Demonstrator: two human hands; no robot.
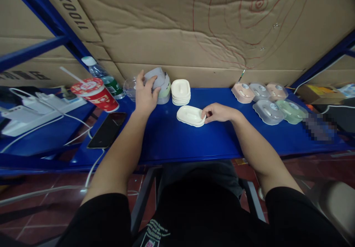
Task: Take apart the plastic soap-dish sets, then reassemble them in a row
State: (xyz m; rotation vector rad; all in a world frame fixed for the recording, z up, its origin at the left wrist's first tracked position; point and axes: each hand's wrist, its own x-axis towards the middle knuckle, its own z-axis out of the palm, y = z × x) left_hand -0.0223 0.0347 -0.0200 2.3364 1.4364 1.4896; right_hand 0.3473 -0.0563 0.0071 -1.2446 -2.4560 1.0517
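Tray [188, 116] extends left from right hand [219, 112], end pinched, long axis roughly sideways; left hand [146, 96] nearer grey stack [164, 91], fingers spread against it, grip unclear.

Cardboard sheeting [166, 25] walls off the back of my blue metal workbench [172, 143]; reddish tiles [138, 188] cover my floor.
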